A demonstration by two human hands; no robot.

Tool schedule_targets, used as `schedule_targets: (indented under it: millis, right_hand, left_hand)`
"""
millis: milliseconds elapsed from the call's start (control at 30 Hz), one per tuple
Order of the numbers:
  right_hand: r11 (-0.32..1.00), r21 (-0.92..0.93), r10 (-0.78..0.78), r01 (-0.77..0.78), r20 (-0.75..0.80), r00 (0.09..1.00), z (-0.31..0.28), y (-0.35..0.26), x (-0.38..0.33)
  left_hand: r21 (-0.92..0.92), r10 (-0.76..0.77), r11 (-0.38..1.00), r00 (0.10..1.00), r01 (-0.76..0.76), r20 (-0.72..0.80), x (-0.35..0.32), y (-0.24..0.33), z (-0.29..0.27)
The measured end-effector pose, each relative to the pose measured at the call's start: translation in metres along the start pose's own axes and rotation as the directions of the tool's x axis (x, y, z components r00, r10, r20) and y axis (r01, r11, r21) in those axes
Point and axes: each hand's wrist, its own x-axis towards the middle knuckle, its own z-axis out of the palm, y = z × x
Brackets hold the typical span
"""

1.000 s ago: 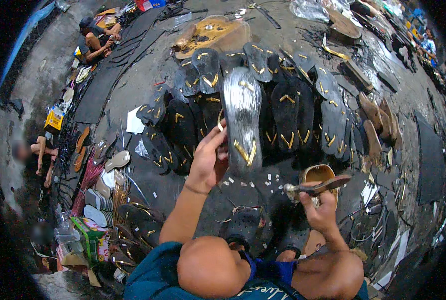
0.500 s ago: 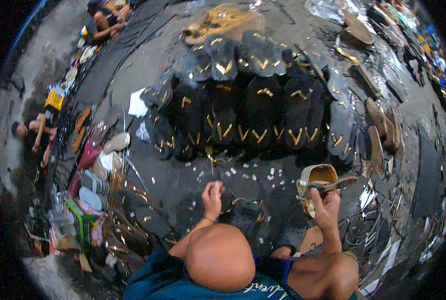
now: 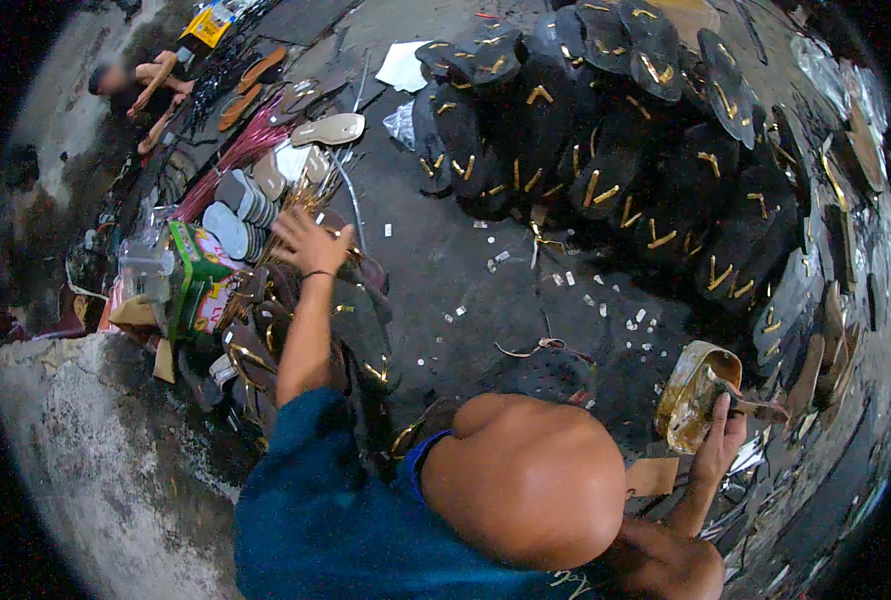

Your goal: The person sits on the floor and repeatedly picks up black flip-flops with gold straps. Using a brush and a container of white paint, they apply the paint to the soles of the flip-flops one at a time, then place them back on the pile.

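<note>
My left hand (image 3: pixel 311 243) is stretched out to the left with its fingers spread and nothing in them. It hovers over a bundle of thin brown strips (image 3: pixel 301 198), next to a stack of grey soles (image 3: pixel 256 203). Just nearer lie black sandals with gold straps (image 3: pixel 249 355). On the right, my right hand (image 3: pixel 721 443) is closed round a long flat brownish piece (image 3: pixel 763 407); its exact kind is unclear. That piece lies across the edge of a smeared, yellowish tub (image 3: pixel 674 398), whose inside is partly hidden.
Several rows of black flip-flops with gold straps (image 3: pixel 606 190) stand ahead. Small white scraps (image 3: pixel 566 279) and a thin strap (image 3: pixel 546 347) lie on the dark ground. A green box (image 3: pixel 198 270) stands at left, a pale sole (image 3: pixel 328 129) beyond. Another person (image 3: pixel 146 90) sits far left.
My left hand has swung left from the middle and its fingers have spread. The view has turned left. My right hand still holds the brownish piece at the tub.
</note>
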Motion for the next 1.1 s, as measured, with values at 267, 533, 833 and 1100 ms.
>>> schedule_targets:
  millis: [267,533,833,1100]
  right_hand:
    - [0.9,-0.436,-0.15,-0.013,-0.338,0.929,-0.04,0.015,0.03]
    - [0.596,-0.791,-0.508,0.142,-0.234,0.829,-0.057,0.055,0.035]
    - [0.529,-0.823,0.11,-0.207,-0.175,0.978,-0.087,0.044,-0.06]
    - [0.999,0.052,-0.012,0.016,-0.072,0.997,-0.062,0.009,-0.03]
  left_hand:
    - [-0.892,0.582,0.414,0.806,-0.179,0.108,-0.11,0.067,-0.078]
    - [-0.972,0.997,-0.001,-0.07,-0.235,0.016,-0.208,0.279,-0.087]
    - [-0.918,0.929,0.258,0.337,-0.301,0.151,-0.234,0.192,-0.077]
    - [-0.524,0.943,-0.325,-0.311,-0.787,-0.118,-0.247,0.268,-0.048]
